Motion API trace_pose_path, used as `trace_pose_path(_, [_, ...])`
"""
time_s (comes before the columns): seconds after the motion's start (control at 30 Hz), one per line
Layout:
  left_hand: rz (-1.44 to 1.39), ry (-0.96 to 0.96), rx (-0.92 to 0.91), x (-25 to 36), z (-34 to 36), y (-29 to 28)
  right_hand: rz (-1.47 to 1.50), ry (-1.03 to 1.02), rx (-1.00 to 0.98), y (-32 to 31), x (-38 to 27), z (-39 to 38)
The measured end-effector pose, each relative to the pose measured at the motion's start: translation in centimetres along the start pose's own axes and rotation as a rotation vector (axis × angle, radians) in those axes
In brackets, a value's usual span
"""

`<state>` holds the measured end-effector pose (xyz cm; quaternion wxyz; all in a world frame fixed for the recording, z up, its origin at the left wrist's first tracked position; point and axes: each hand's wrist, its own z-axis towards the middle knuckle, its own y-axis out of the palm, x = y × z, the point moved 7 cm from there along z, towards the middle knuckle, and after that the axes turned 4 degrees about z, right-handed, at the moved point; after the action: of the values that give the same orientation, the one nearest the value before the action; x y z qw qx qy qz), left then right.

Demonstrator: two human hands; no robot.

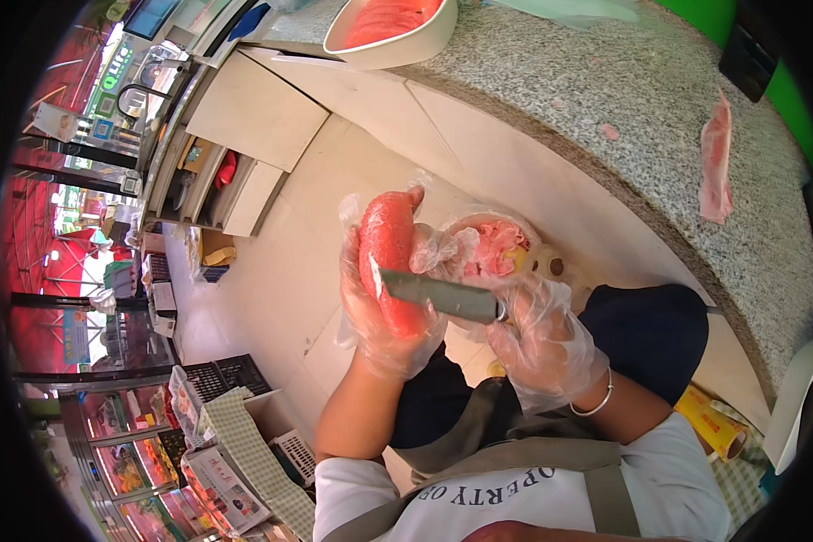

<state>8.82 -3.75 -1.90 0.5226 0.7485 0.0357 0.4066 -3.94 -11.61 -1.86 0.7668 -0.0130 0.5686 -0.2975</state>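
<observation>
A large, crescent-shaped red pomelo segment [388, 239] rests upright in my left hand [359, 312], whose gloved fingers wrap round it from behind. My right hand [542, 339], also in a clear plastic glove, grips a knife [438, 294] by its handle. The broad grey blade points left, and its tip lies against the segment's right side, where a pale strip shows. Crumpled clear plastic [435, 248] hangs beside the segment. Below the hands, pink peel scraps [495, 248] fill a round bin, partly hidden by the knife hand.
A speckled stone counter [551, 72] curves along the top and right. On it stand a white tray [397, 56] of red pomelo segments and a pale pink peel strip [716, 167]. Crates and boxes [235, 375] sit lower left, near a lit fruit display [122, 465].
</observation>
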Motion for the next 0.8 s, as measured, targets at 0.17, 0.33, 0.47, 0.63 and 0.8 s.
trace_pose_path(0.17, [-0.054,0.062,-0.004,1.3,-0.2,0.0,-0.029,-0.022,-0.085,0.5,-0.4,-0.5])
trace_pose_path(0.33, [-0.072,0.081,-0.018,1.8,-0.5,0.2,-0.120,0.004,-0.137,1.3,0.0,-0.8])
trace_pose_path(0.47, [-0.102,0.087,0.020,1.9,-0.5,0.3,-0.147,0.000,-0.140,1.3,0.2,-0.7])
trace_pose_path(0.63, [-0.007,0.086,-0.013,1.9,-0.5,-0.1,-0.179,-0.005,-0.110,1.0,0.0,-0.5])
trace_pose_path(0.8, [-0.101,0.080,-0.045,1.2,-0.7,1.0,-0.181,-0.030,-0.064,0.3,-0.9,-0.1])
